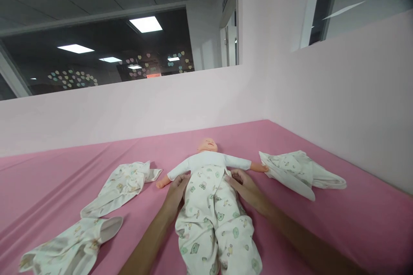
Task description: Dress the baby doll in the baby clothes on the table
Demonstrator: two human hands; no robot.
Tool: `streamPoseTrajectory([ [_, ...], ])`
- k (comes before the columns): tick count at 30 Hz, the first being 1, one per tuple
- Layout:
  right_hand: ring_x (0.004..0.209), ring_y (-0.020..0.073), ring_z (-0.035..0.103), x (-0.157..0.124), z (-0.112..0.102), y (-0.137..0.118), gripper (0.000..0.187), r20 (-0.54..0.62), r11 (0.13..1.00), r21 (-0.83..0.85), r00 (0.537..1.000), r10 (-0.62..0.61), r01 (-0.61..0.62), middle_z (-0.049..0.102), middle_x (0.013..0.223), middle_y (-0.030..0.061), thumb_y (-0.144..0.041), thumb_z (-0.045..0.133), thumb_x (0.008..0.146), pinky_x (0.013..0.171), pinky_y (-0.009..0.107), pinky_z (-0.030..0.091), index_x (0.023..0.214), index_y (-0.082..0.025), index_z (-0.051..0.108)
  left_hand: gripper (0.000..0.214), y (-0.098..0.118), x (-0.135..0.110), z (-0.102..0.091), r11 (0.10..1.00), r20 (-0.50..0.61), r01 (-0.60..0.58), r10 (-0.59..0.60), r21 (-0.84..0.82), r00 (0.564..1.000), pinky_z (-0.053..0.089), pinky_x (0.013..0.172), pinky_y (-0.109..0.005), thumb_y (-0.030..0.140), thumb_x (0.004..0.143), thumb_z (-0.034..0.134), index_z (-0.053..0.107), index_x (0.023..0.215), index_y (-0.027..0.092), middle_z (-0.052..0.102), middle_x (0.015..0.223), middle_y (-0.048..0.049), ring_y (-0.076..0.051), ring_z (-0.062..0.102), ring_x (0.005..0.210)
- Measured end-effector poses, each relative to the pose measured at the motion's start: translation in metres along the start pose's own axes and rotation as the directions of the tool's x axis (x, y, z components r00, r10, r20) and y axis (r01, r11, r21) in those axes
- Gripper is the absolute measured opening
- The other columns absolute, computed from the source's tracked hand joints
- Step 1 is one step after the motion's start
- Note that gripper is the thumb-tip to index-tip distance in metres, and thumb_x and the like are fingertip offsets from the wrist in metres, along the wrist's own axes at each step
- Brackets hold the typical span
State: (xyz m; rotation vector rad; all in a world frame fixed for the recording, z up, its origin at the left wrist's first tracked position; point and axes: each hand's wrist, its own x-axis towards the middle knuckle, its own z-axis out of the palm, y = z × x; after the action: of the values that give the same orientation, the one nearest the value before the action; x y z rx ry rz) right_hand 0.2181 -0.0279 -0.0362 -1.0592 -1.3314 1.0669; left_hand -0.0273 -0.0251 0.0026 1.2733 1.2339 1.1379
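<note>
A baby doll (206,161) lies on its back on the pink sheet (58,180), head away from me, arms spread. It wears a white top and printed trousers (211,219) with small animal figures. My left hand (177,191) rests against the doll's left side at the waistband, fingers curled onto the fabric. My right hand (242,184) is at the other side of the waistband, fingers bent and gripping the cloth edge.
A crumpled printed garment (124,184) lies left of the doll, another printed piece (69,245) nearer at the lower left. A folded printed cloth (300,172) lies to the right. Pale pink partition walls (338,107) close the back and right.
</note>
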Motion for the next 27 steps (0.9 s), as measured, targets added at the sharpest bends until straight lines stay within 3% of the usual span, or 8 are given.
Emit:
streamPoseTrajectory([
  [4, 0.087, 0.0235, 0.059, -0.014, -0.015, 0.000, 0.039, 0.186, 0.999, -0.008, 0.981, 0.054, -0.053, 0.064, 0.093, 0.0019, -0.041, 0.075, 0.069, 0.076, 0.036, 0.048, 0.101, -0.026, 0.058, 0.038, 0.007, -0.024, -0.013, 0.980, 0.172, -0.135, 0.109, 0.147, 0.979, 0.044, 0.079, -0.029, 0.050, 0.075, 0.067, 0.055, 0.094, 0.020, 0.059, 0.093, -0.0030, -0.019, 0.055, 0.089],
  [7, 0.083, 0.0226, 0.058, -0.018, -0.021, -0.002, 0.040, 0.268, 0.996, -0.011, 0.959, 0.086, -0.086, 0.062, 0.088, 0.0013, -0.038, 0.079, 0.065, 0.071, 0.034, 0.047, 0.095, -0.026, 0.056, 0.037, 0.009, -0.038, -0.016, 0.929, 0.226, -0.212, 0.146, 0.304, 0.963, 0.042, 0.084, -0.030, 0.045, 0.075, 0.069, 0.052, 0.099, 0.022, 0.056, 0.101, -0.0031, -0.021, 0.053, 0.096],
  [11, 0.069, 0.0203, 0.053, -0.023, -0.021, -0.009, 0.033, 0.281, 0.990, -0.107, 0.953, 0.117, -0.090, 0.056, 0.071, 0.0003, -0.045, 0.076, 0.066, 0.061, 0.032, 0.042, 0.073, -0.024, 0.053, 0.022, 0.005, -0.047, -0.013, 0.784, 0.224, -0.290, 0.196, 0.548, 0.955, 0.041, 0.081, -0.032, 0.041, 0.082, 0.060, 0.050, 0.084, 0.021, 0.055, 0.095, -0.0030, -0.021, 0.050, 0.091],
  [14, 0.066, 0.0197, 0.051, -0.032, -0.019, -0.018, 0.033, 0.269, 0.978, -0.202, 0.957, 0.111, -0.057, 0.054, 0.068, 0.0003, -0.051, 0.069, 0.072, 0.061, 0.033, 0.041, 0.067, -0.023, 0.051, 0.018, 0.005, -0.056, -0.012, 0.669, 0.258, -0.354, 0.242, 0.653, 0.935, 0.041, 0.079, -0.032, 0.036, 0.086, 0.052, 0.048, 0.076, 0.021, 0.055, 0.089, -0.0033, -0.021, 0.048, 0.086],
  [18, 0.089, 0.0235, 0.057, -0.049, -0.021, -0.029, 0.023, 0.233, 0.962, -0.270, 0.967, 0.100, -0.035, 0.062, 0.090, 0.0017, -0.043, 0.061, 0.077, 0.078, 0.035, 0.045, 0.089, -0.024, 0.058, 0.019, 0.007, -0.074, -0.019, 0.723, 0.278, -0.290, 0.140, 0.627, 0.950, 0.042, 0.090, -0.032, 0.041, 0.089, 0.048, 0.051, 0.093, 0.023, 0.057, 0.107, -0.0037, -0.021, 0.051, 0.101],
  [20, 0.097, 0.0246, 0.056, -0.058, -0.023, -0.033, 0.031, 0.241, 0.956, -0.286, 0.960, 0.140, -0.067, 0.062, 0.097, 0.0022, -0.033, 0.063, 0.073, 0.083, 0.036, 0.045, 0.101, -0.024, 0.055, 0.025, 0.007, -0.082, -0.023, 0.733, 0.274, -0.265, 0.111, 0.627, 0.955, 0.041, 0.096, -0.034, 0.046, 0.089, 0.049, 0.052, 0.099, 0.023, 0.055, 0.118, -0.0051, -0.022, 0.049, 0.111],
  [24, 0.090, 0.0229, 0.056, -0.068, -0.025, -0.038, 0.051, 0.318, 0.956, -0.288, 0.935, 0.159, -0.065, 0.060, 0.102, 0.0025, -0.022, 0.069, 0.063, 0.081, 0.034, 0.045, 0.110, -0.025, 0.051, 0.035, 0.003, -0.093, -0.028, 0.785, 0.301, -0.229, 0.057, 0.576, 0.952, 0.042, 0.099, -0.037, 0.050, 0.086, 0.051, 0.054, 0.106, 0.022, 0.055, 0.125, -0.0081, -0.025, 0.051, 0.114],
  [27, 0.083, 0.0199, 0.054, -0.069, -0.024, -0.038, 0.043, 0.343, 0.957, -0.287, 0.928, 0.146, -0.045, 0.057, 0.096, 0.0007, -0.025, 0.070, 0.064, 0.071, 0.030, 0.045, 0.103, -0.026, 0.051, 0.073, -0.003, -0.101, -0.029, 0.842, 0.354, -0.169, -0.027, 0.513, 0.935, 0.044, 0.098, -0.039, 0.045, 0.066, 0.073, 0.044, 0.130, 0.024, 0.052, 0.132, -0.0094, -0.028, 0.050, 0.117],
])
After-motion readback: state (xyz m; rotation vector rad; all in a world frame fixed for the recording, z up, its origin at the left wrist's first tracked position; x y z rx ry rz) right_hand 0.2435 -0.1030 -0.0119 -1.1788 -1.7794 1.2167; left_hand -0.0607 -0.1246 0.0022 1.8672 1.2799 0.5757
